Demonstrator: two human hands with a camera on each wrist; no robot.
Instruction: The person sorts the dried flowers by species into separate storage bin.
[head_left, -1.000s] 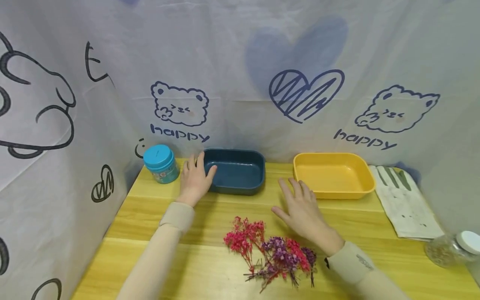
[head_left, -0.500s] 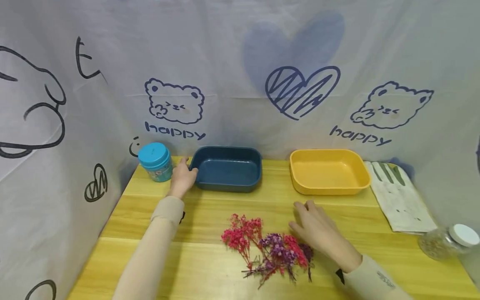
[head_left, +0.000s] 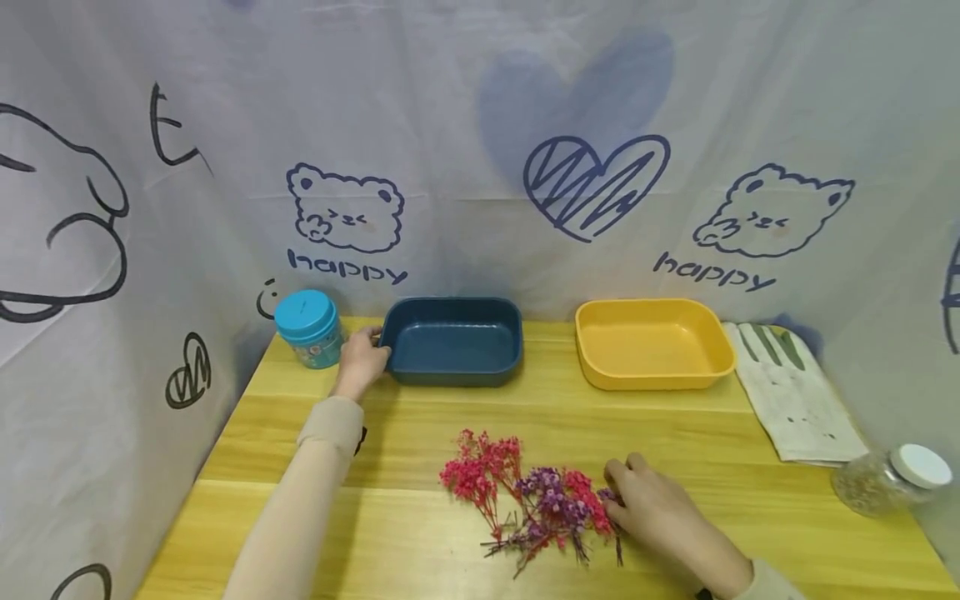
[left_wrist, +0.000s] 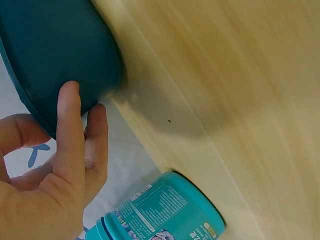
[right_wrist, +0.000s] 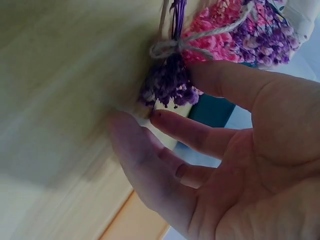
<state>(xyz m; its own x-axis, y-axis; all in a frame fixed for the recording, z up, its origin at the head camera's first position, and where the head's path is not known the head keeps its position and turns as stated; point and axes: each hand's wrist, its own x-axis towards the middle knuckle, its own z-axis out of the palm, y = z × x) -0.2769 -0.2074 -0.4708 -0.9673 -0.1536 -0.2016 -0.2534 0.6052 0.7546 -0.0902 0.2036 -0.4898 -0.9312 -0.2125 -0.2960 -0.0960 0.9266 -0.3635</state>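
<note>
Wood-grain table (head_left: pixel 405 525), bearing dried flowers (head_left: pixel 555 498); at their right end, my right hand (head_left: pixel 660 512), fingers loosely bent, contact uncertain. Farther: my left hand (head_left: pixel 362 363) grips the dark blue tray (head_left: pixel 450 380); behind, printed cloth (head_left: pixel 450 100).

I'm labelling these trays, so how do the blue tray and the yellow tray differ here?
Colour: the blue tray is dark, the yellow tray bright.
Contact: the left hand grips the blue tray's left end; no hand touches the yellow tray.
Place: the blue tray stands nearer the turquoise jar, the yellow tray beside the white cloth.
Both are open-topped with rounded corners and stand on the table.
</note>
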